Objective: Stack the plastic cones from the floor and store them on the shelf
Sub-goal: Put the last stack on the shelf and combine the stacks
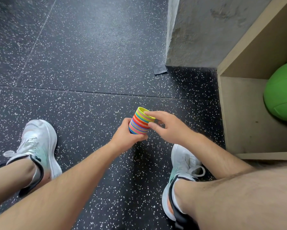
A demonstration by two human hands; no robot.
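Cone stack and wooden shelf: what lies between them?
In the head view, the right hand, pinching the cone stack, lies between it and the wooden shelf; beyond the hand is only bare speckled floor.

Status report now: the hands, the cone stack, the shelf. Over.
Left hand grips cone stack low; right hand pinches its top rim. Stack not yet on shelf. Green ball occupies part of the shelf compartment.

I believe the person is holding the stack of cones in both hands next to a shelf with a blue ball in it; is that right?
Not quite: the ball in the shelf is green, not blue, as the head view shows. The rest stands: the left hand and the right hand both hold the stack of cones next to it.
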